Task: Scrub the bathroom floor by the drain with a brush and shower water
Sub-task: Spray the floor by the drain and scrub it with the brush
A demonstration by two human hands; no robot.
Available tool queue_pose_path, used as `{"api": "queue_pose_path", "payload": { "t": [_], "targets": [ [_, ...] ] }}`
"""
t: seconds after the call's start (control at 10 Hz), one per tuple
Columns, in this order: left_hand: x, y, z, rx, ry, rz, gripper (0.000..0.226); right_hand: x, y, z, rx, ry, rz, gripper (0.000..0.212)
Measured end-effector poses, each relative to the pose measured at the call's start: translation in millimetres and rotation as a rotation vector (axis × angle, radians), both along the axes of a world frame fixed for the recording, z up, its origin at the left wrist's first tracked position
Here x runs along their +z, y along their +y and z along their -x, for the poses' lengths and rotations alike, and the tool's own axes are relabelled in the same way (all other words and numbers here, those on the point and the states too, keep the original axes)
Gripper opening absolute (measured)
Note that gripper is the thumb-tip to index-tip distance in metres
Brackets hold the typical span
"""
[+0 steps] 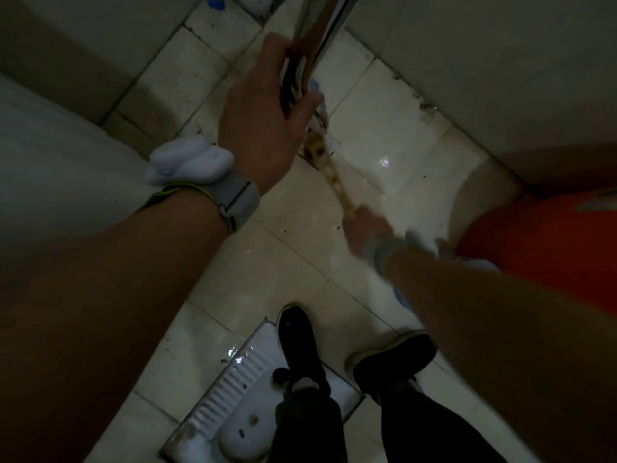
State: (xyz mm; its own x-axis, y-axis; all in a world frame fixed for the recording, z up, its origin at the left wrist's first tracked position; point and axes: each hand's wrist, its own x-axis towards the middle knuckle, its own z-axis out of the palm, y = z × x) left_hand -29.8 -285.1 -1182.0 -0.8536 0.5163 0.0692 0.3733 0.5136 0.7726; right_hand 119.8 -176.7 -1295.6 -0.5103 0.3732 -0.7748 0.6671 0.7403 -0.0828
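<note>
My left hand [267, 111] is closed around a shiny chrome shower hose or handle [314, 35] held above the floor, pointing down at the tiles. My right hand [365, 232], blurred by motion, grips the handle of a yellowish-brown brush [329, 165]. The brush head rests on the wet white floor tiles [384, 155] just under my left hand, where dark marks show around what looks like the drain; the drain itself is mostly hidden by the brush and my hand.
An orange bucket [551, 248] stands at the right against the wall. A white squat toilet pan [233, 396] lies at the bottom, with my two dark shoes [300, 342] on and beside it. Grimy tiled walls close in left and right.
</note>
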Motion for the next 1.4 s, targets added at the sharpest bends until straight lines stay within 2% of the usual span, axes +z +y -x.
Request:
{"api": "queue_pose_path", "payload": {
  "t": [0.1,0.2,0.3,0.5,0.6,0.7,0.8,0.9,1.0,1.1,1.2,1.3,1.4],
  "targets": [
    [5.2,-2.4,-3.4,0.002,-0.050,0.010,0.036,-0.8,-35.9,-63.8,-0.124,-0.060,0.131,0.034],
    [4.6,-6.2,-6.4,0.000,-0.044,0.021,0.034,-0.5,-40.7,-93.4,-0.105,-0.155,0.188,0.042],
    [3.7,-6.9,-7.4,0.019,-0.051,0.023,0.033,-3.0,-24.4,-77.5,-0.107,-0.093,0.105,0.047],
    [-4.3,-5.9,-9.6,0.005,0.000,0.004,0.038,-19.3,47.1,42.2,-0.199,0.087,-0.042,0.027],
    [-4.3,-2.6,-8.3,-0.007,0.000,-0.005,0.039,-7.8,55.2,64.2,-0.113,-0.064,-0.014,0.021],
    [-0.1,2.5,-7.2,0.002,-0.032,-0.021,0.036,-9.1,18.7,14.9,-0.386,0.107,0.033,0.029],
    [1.1,3.0,-8.5,0.007,-0.075,-0.006,0.035,-20.3,-23.2,-54.5,-0.366,0.038,0.116,0.038],
    [1.0,3.4,-8.8,0.004,-0.065,0.000,0.036,-20.9,-42.9,-104.0,-0.213,-0.085,0.140,0.046],
    [-2.1,4.3,-8.4,-0.010,-0.048,-0.001,0.038,-32.8,-23.9,-95.4,-0.193,-0.056,0.075,0.044],
    [-10.0,6.0,-8.6,-0.021,-0.008,-0.016,0.038,-41.4,8.6,-42.9,-0.320,0.045,0.007,0.041],
    [-15.0,10.2,-11.0,-0.027,0.025,-0.038,0.040,-44.2,45.2,14.9,-0.318,0.099,-0.055,0.037],
    [-13.4,14.9,-14.4,-0.025,0.032,-0.032,0.044,-35.0,48.1,28.4,-0.203,0.095,-0.051,0.031],
    [-8.5,18.7,-17.6,-0.032,0.003,-0.029,0.044,-30.5,19.9,-18.3,-0.178,0.086,0.012,0.030]
  ]
}}
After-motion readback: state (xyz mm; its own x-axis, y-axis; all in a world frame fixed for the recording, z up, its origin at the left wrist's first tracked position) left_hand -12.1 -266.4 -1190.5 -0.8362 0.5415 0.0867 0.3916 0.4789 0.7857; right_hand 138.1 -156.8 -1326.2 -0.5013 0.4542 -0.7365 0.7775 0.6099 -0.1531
